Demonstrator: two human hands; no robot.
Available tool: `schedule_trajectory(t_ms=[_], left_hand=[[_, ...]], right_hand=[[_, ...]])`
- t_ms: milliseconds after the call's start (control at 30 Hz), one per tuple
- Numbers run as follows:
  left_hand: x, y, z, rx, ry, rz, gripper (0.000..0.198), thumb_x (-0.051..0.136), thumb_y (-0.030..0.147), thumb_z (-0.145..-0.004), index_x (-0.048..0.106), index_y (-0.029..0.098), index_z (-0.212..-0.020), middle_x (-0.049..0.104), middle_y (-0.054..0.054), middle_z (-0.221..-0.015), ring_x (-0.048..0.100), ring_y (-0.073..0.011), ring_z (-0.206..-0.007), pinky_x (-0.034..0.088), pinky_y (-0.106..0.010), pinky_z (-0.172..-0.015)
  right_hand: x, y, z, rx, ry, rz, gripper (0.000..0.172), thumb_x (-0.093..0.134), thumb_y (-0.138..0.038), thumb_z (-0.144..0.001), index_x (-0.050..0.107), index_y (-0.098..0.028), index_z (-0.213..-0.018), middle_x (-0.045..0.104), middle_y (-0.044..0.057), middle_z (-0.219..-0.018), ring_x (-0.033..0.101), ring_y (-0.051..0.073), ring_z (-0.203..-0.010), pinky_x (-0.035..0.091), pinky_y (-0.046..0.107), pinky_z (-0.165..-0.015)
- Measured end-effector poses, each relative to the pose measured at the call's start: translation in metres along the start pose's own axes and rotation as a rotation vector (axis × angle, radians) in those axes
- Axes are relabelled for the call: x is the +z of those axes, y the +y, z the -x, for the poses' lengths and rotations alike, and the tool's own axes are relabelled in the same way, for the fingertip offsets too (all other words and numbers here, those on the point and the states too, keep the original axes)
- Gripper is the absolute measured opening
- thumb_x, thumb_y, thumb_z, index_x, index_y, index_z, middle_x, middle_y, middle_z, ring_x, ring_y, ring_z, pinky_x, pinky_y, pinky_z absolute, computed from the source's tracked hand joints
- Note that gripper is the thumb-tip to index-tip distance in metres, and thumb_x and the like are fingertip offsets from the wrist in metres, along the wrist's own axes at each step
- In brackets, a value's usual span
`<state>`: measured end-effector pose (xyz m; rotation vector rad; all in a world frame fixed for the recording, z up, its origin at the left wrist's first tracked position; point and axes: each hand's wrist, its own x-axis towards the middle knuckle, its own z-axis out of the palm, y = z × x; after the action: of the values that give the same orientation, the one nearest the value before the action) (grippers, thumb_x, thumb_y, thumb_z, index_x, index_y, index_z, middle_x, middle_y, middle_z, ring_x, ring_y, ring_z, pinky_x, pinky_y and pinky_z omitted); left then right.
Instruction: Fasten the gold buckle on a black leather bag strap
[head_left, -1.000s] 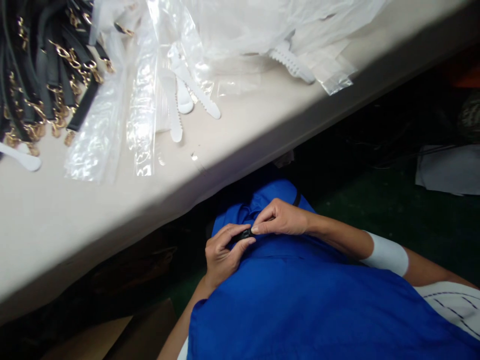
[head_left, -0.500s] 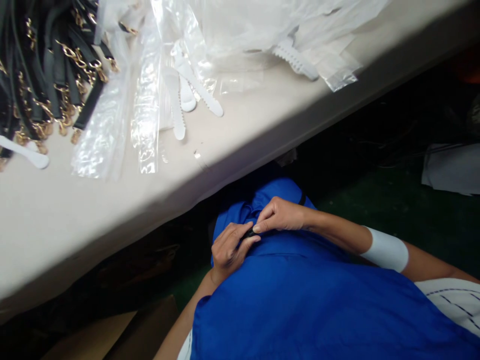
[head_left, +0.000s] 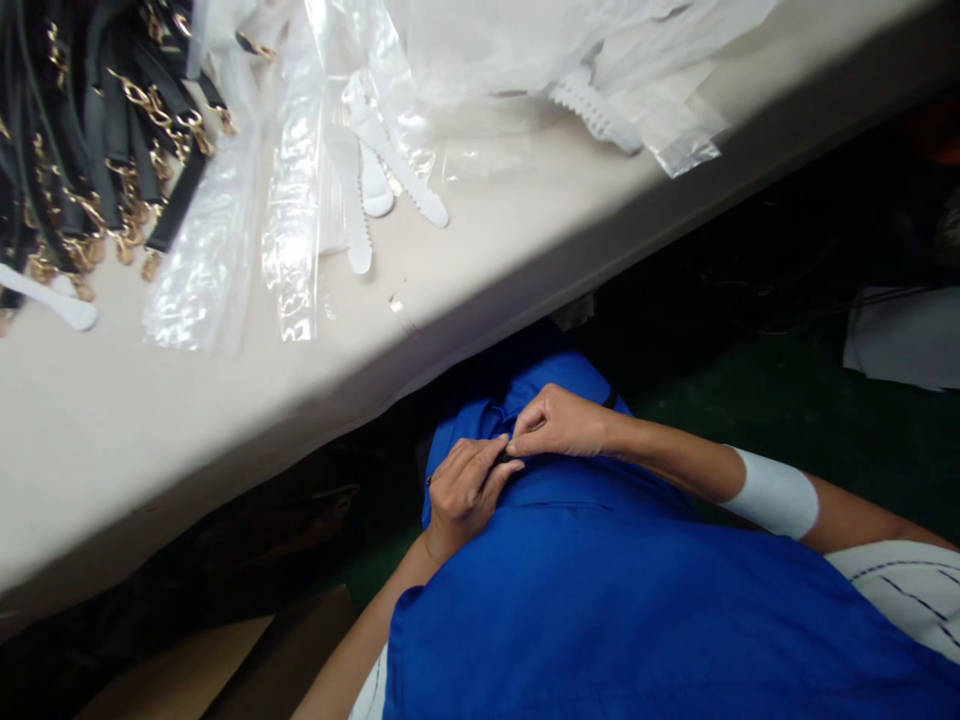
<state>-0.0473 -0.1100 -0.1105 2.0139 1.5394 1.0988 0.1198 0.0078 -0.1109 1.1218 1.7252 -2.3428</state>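
Observation:
Over my lap my two hands meet fingertip to fingertip on a small black piece [head_left: 505, 457], mostly hidden by the fingers; its exact kind does not show. My left hand [head_left: 463, 488] is closed around it, thumb below and fingers above. From the other side, the thumb and forefinger of my right hand [head_left: 559, 424] pinch its end. A tiny dark bit shows at the outer edge of my left hand; I cannot tell if it belongs to the piece. Blue apron cloth [head_left: 585, 485] lies beneath both hands.
A covered table [head_left: 225, 400] stands ahead. On it lie black straps with gold clasps [head_left: 112, 110], clear plastic bags [head_left: 289, 230] and white notched strips [head_left: 360, 215]. More white strips [head_left: 596, 110] lie farther right. Below, an open cardboard box [head_left: 202, 670] stands at lower left.
My fingers have closed in further, so less of the black piece shows. A tiny dark bit now shows at my left hand's outer edge. The view has shifted slightly.

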Motion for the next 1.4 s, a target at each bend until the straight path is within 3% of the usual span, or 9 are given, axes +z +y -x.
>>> schedule_trajectory(t_ms=[200,367,467,600,833,1000,1133,1400], left_hand=[[0.001,0.006,0.000,-0.190,0.032,0.142,0.026,0.074,0.018,-0.080,0.069,0.021,-0.106,0.073,-0.004,-0.088,0.069,-0.0155,-0.076,0.058,-0.027,-0.072],[0.004,0.006,0.004,-0.068,0.114,0.132,0.038,0.076,0.012,-0.077,0.067,0.020,-0.112,0.072,-0.005,-0.086,0.067,-0.0169,-0.077,0.057,-0.031,-0.070],[0.003,0.005,0.003,-0.131,0.077,0.186,0.029,0.075,0.014,-0.077,0.068,0.018,-0.105,0.071,-0.005,-0.085,0.066,-0.0164,-0.076,0.056,-0.030,-0.070],[0.001,0.004,0.003,-0.297,0.010,0.226,0.017,0.076,0.023,-0.079,0.070,0.018,-0.094,0.071,-0.004,-0.082,0.067,-0.0154,-0.074,0.055,-0.027,-0.070],[0.008,-0.003,0.011,-0.099,-0.002,0.169,0.031,0.077,0.015,-0.076,0.070,0.018,-0.105,0.073,-0.006,-0.086,0.068,-0.0181,-0.077,0.057,-0.031,-0.072],[0.004,-0.003,0.009,-0.221,-0.041,0.212,0.020,0.075,0.019,-0.078,0.074,0.019,-0.099,0.075,-0.006,-0.089,0.071,-0.0190,-0.079,0.059,-0.031,-0.074],[-0.002,-0.003,0.008,-0.291,-0.151,0.327,0.014,0.072,0.027,-0.082,0.076,0.021,-0.093,0.076,-0.005,-0.085,0.072,-0.0181,-0.075,0.061,-0.029,-0.070],[0.002,-0.002,0.017,-0.065,-0.014,0.160,0.048,0.074,0.016,-0.080,0.062,0.025,-0.125,0.075,-0.005,-0.095,0.071,-0.0184,-0.082,0.060,-0.032,-0.073]], right_hand=[[-0.001,0.004,-0.002,0.066,-0.068,-0.127,0.023,0.073,-0.035,-0.064,0.071,-0.012,-0.064,0.051,-0.004,-0.051,0.039,0.007,-0.051,0.025,0.021,-0.048],[-0.005,0.015,-0.005,0.183,-0.240,-0.326,0.029,0.074,-0.039,-0.066,0.067,-0.012,-0.071,0.032,-0.010,-0.040,0.019,0.004,-0.039,0.009,0.022,-0.040],[-0.005,0.018,-0.005,0.209,-0.264,-0.360,0.029,0.074,-0.040,-0.066,0.066,-0.013,-0.070,0.029,-0.011,-0.038,0.016,0.004,-0.037,0.007,0.022,-0.039],[-0.001,0.015,-0.002,0.171,-0.154,-0.296,0.026,0.075,-0.036,-0.064,0.069,-0.012,-0.068,0.040,-0.008,-0.042,0.025,0.004,-0.041,0.013,0.021,-0.041],[0.006,0.014,-0.001,0.088,-0.013,-0.064,0.020,0.071,-0.031,-0.065,0.073,-0.011,-0.067,0.062,-0.001,-0.059,0.049,0.010,-0.057,0.035,0.021,-0.054],[0.006,0.024,-0.001,-0.011,-0.081,-0.058,0.032,0.067,-0.041,-0.074,0.072,-0.010,-0.069,0.056,-0.002,-0.056,0.044,0.009,-0.054,0.031,0.021,-0.052],[0.006,0.030,0.001,-0.104,-0.158,-0.003,0.037,0.064,-0.044,-0.078,0.073,-0.009,-0.075,0.063,0.001,-0.065,0.051,0.011,-0.060,0.036,0.021,-0.056],[0.012,0.028,0.003,-0.218,-0.085,0.030,0.036,0.059,-0.042,-0.083,0.068,-0.010,-0.068,0.059,0.001,-0.065,0.050,0.012,-0.062,0.036,0.021,-0.057]])
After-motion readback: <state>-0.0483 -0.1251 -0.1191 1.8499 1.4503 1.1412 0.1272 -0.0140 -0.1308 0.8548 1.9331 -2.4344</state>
